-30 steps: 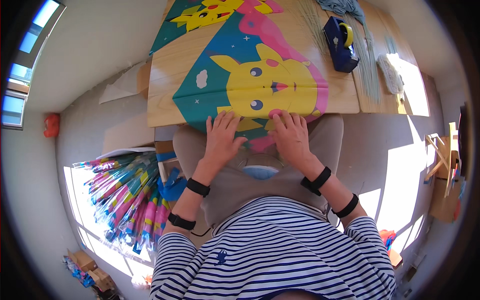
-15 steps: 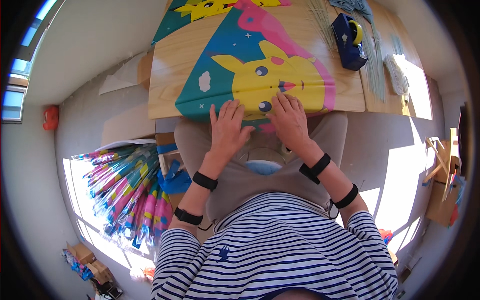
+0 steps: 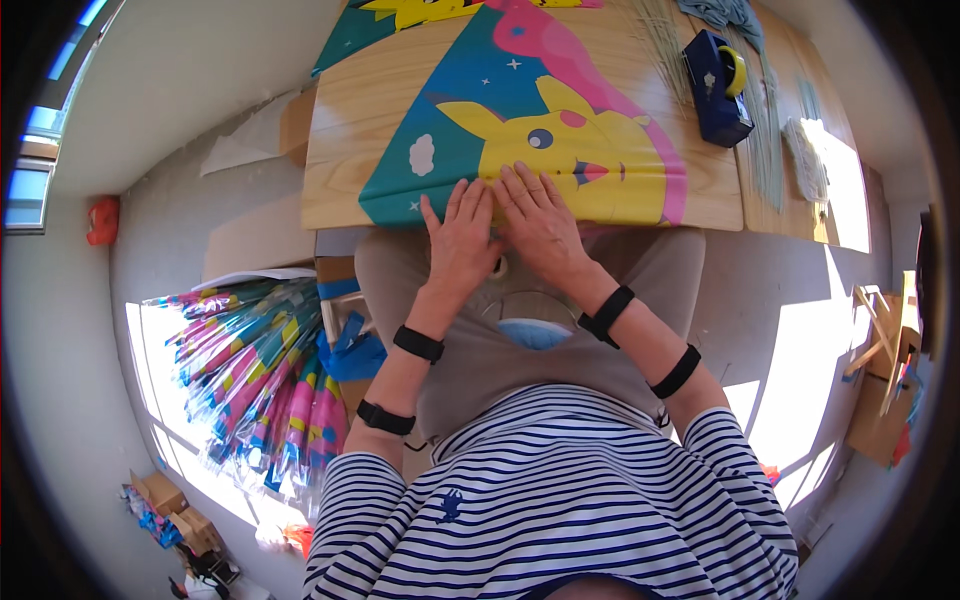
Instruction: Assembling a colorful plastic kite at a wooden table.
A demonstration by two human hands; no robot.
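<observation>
A triangular kite sheet [image 3: 515, 110] lies on the table in front of me, teal and pink with a large yellow cartoon face. Along the table's near edge the sheet bends into a crease. My left hand [image 3: 460, 230] presses on its teal part with fingers stretched flat. Close beside it, my right hand [image 3: 540, 215] rests on the yellow face, fingers extended and nearly side by side. The thumbs come close together at the edge. The right hand covers part of the face, including one eye.
A blue tape dispenser [image 3: 718, 95] with yellow tape stands on the wooden table [image 3: 335, 165] at right, beside thin pale rods [image 3: 765, 150]. Another printed sheet [image 3: 350, 40] lies at the far left. Several plastic-wrapped colourful bundles [image 3: 260, 360] are heaped left of my legs.
My right hand has slid left across the yellow face toward my left hand, covering the lower eye. The sheet's hanging lower part, visible before between the hands, no longer shows. The view shifted slightly.
</observation>
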